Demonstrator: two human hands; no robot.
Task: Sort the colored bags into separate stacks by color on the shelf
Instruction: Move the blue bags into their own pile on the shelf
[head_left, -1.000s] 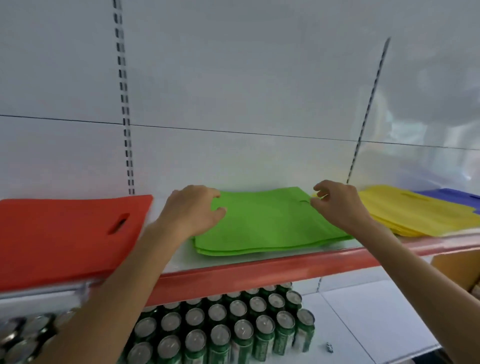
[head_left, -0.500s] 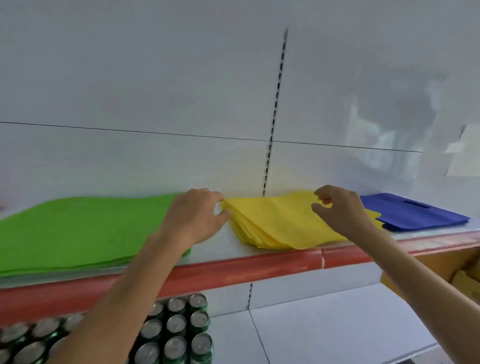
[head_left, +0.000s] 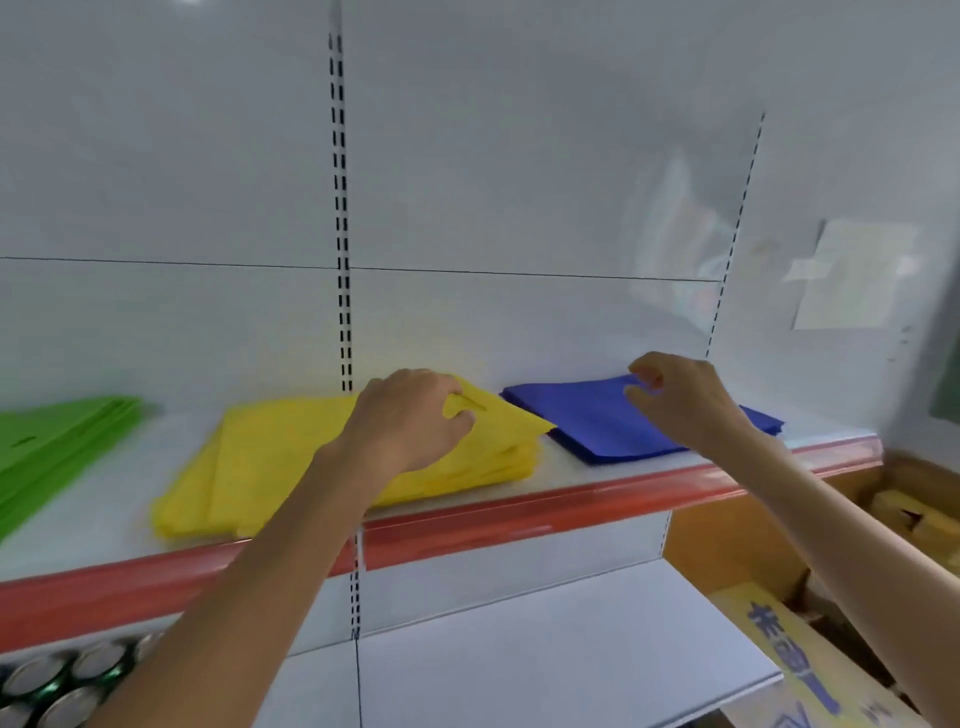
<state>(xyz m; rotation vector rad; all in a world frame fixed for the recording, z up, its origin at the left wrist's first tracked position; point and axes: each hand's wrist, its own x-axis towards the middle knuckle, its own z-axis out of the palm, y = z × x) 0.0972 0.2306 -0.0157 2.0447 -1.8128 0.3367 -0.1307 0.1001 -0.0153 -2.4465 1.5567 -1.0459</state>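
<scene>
Just the head view to go on, so here's what we make of it. The bags look pretty much sorted already: a green stack (head_left: 57, 436) at the far left edge of the frame, a yellow stack (head_left: 260, 462) in the middle and a blue stack (head_left: 587, 423) right of centre, all lying flat on the shelf (head_left: 571, 512) with the red front strip. Each color is apart from its neighbor, though the yellow corner nearly reaches the blue one. Our left hand (head_left: 405, 421) sits over the right end of the yellow stack, fingers curled down by the handle cutout. We honestly can't tell if it's gripping the top bag or just resting there. Our right hand (head_left: 685, 405) hovers over the back part of the blue stack with the fingers loosely bent and thumb and forefinger a little apart, nothing in it as far as we can see. We'd guess both hands are there to square up edges, since the yellow pile is fanned out along its right side and sits a bit skewed, while the blue one looks thin and tidy. The bags look like soft, flat, matte fabric, so they'll probably slide on each other easily. Drink cans (head_left: 57, 686) sit lower left, and a cardboard box (head_left: 779, 623) lower right.
</scene>
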